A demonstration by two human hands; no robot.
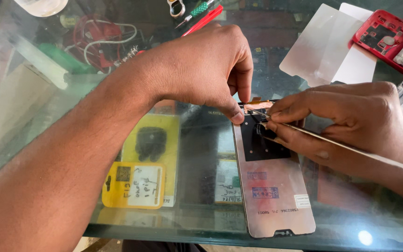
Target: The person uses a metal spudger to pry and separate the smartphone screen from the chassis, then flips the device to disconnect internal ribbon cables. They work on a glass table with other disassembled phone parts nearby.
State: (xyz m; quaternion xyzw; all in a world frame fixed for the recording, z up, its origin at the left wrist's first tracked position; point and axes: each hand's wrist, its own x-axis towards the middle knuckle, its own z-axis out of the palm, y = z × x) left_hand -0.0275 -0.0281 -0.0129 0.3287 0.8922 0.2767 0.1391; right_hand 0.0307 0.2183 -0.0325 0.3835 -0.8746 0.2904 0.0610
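Left hand [201,65] pins phone panel [271,182] (white corner label); right hand [355,121] pinches tweezers [332,142]

A glass counter [197,140] carries a phone panel [274,186] lying flat, face down, near its front edge. 2 grey sheets [325,46], a red phone frame [383,37], a screwdriver [194,11] and a red tool [204,21] lie along the far side.

Your phone screen panel [276,186] lies back-up, flat on the glass counter [197,140]. Its silvery back carries a black patch. Thin metal tweezers [341,145] slant across its top end.
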